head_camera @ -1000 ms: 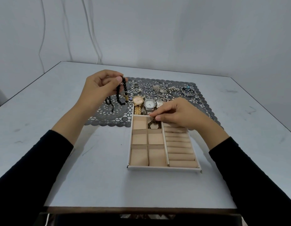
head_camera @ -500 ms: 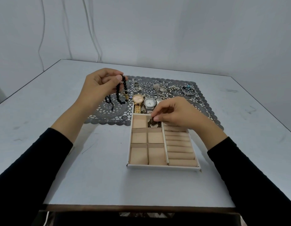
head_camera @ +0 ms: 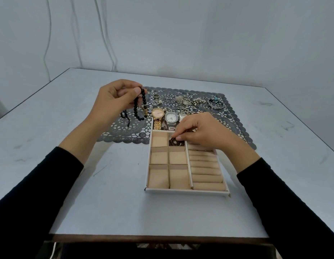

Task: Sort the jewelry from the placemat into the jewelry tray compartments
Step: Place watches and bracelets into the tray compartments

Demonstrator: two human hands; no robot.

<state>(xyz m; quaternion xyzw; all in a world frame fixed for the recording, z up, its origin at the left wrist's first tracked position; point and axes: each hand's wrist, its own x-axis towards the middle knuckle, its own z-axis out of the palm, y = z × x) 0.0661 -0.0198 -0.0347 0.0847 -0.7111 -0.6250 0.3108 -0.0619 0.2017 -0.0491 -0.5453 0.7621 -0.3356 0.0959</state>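
Note:
My left hand [head_camera: 115, 101] holds a black bead bracelet [head_camera: 140, 107] in the air above the left part of the grey lace placemat [head_camera: 235, 126]. My right hand [head_camera: 199, 133] hovers over the far end of the beige jewelry tray [head_camera: 186, 191] and pinches a dark chain bracelet [head_camera: 174, 142] that lies in the far middle compartment. A gold watch [head_camera: 157, 116] and a silver watch [head_camera: 170, 118] lie across the tray's far edge. Rings, pearl pieces and a bangle [head_camera: 215, 103] are spread over the placemat's far side.
The tray holds several square compartments on its left and padded ring rolls [head_camera: 206, 171] on its right. A grey table [head_camera: 69, 146] carries everything; its front edge runs near me. A pale wall with hanging cables stands behind.
My right hand has lowered the dark chain bracelet further into the far middle compartment. My left hand has stayed raised with the black beads.

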